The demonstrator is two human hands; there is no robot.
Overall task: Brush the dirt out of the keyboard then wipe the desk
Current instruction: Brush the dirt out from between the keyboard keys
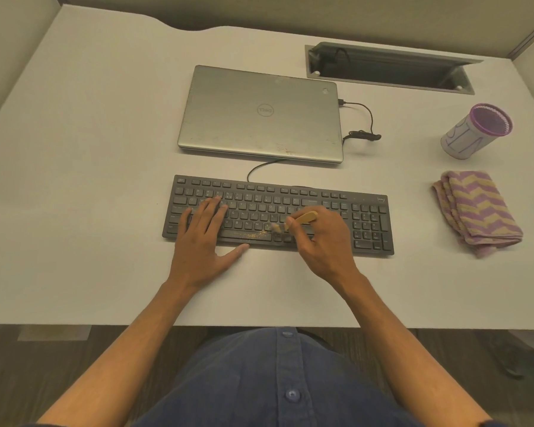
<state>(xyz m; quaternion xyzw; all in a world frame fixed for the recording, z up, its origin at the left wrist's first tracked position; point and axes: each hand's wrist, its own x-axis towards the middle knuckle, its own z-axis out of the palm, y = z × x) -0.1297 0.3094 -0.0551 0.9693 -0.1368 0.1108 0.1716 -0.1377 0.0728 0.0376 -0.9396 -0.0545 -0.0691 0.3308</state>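
I hold the brush [293, 221] in my right hand [324, 238], fingers curled round its pale wooden handle. The handle end points up and to the right; the bristle tip points down and to the left, meeting the keys just right of the space bar. The bristles are blurred, so I cannot tell their exact contact point.

My left hand [202, 238] lies flat on the left half of the keyboard [367, 217], fingers straight and spread, gripping nothing. I judge that it steadies the board.

The keyboard sits near the front edge of the desk [74, 180], its long axis running left to right. The dirt [253, 234] lies as a thin tan line along the space bar, parallel to that axis and directly left of the bristle tip. It sits between my two hands, nearer the right. The brush hand is therefore the working hand, and the coming stroke turns on this: the debris lies left of the tip, and the open front edge lies just below it.

The folded cloth [478, 211] for the wiping step rests untouched on the desk, well to the right of the keyboard. A closed laptop [259, 112] lies behind the keyboard, and a purple-rimmed cup [475, 132] stands behind the cloth.
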